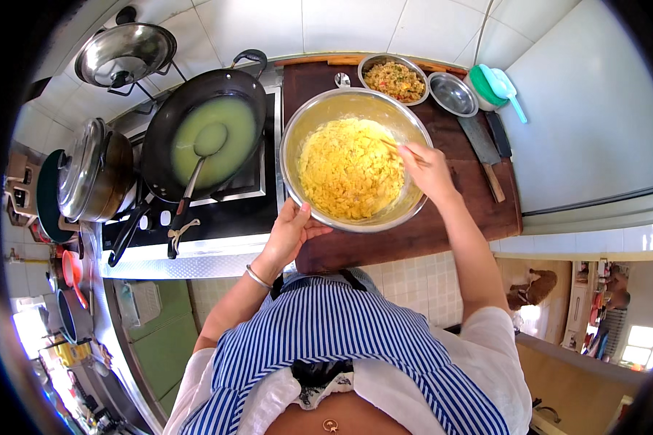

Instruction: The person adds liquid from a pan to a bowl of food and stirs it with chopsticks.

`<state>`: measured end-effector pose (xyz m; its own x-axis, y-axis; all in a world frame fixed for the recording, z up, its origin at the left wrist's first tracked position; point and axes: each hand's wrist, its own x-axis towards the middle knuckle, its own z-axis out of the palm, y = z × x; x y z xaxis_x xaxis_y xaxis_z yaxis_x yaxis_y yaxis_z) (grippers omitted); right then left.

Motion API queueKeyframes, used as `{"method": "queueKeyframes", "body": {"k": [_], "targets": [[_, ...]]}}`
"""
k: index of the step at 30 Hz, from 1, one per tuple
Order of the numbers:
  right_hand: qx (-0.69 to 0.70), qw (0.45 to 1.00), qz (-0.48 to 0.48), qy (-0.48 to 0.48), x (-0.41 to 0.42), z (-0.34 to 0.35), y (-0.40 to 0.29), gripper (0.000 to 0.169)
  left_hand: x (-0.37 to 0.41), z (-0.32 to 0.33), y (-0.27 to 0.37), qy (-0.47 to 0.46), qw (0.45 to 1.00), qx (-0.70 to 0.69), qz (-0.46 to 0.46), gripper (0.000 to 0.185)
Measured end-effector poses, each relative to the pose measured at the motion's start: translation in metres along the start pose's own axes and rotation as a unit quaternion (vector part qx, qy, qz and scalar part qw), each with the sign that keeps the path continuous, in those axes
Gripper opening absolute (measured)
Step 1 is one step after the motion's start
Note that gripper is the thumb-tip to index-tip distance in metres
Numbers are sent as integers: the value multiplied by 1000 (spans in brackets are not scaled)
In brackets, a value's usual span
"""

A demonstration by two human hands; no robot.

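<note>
My left hand [291, 231] grips the near left rim of a large stainless steel mixing bowl [353, 224], with the thumb on the rim. Inside the bowl lies a yellow, crumbly, moist-looking mixture [353, 168]. My right hand [430, 168] is closed around wooden chopsticks [390, 145], whose tips reach into the right side of the mixture. The bowl is over a dark wooden board [375, 247]. To its left, a black wok [160, 136] on the stove holds pale green liquid [223, 147], with a metal ladle [196, 176] resting in it.
Behind the bowl are a spoon [342, 80], a metal bowl of fried rice [394, 81] and an empty metal bowl [453, 94]. A cleaver [481, 144] lies at right, near a green-lidded container [485, 87]. A lidded pot [109, 174] stands left of the wok.
</note>
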<state>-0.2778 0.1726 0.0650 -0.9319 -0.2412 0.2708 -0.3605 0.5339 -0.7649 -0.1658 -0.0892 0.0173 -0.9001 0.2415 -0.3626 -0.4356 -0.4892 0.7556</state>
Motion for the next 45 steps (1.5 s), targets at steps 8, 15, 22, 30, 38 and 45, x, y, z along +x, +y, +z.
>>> {"method": "queueKeyframes", "body": {"k": [8, 15, 22, 30, 38, 45], "targets": [[34, 970, -192, -148, -19, 63, -49, 13, -2, 1, -2, -15, 1000, -21, 5, 27], [8, 943, -186, -276, -21, 41, -49, 9, -2, -1, -3, -20, 1000, -1, 2, 25], [0, 985, -107, -137, 43, 23, 21, 19, -3, 8, -2, 11, 999, -24, 28, 22], [-107, 967, -10, -232, -47, -14, -60, 14, -5, 15, -11, 39, 997, -45, 42, 18], [-25, 934, -302, -188, 34, 71, -28, 12, -3, 15, -7, 27, 998, -51, 27, 17], [-88, 994, -29, -57, 31, -19, 16, 20, -3, 12, -11, 18, 997, -62, 42, 18]]}}
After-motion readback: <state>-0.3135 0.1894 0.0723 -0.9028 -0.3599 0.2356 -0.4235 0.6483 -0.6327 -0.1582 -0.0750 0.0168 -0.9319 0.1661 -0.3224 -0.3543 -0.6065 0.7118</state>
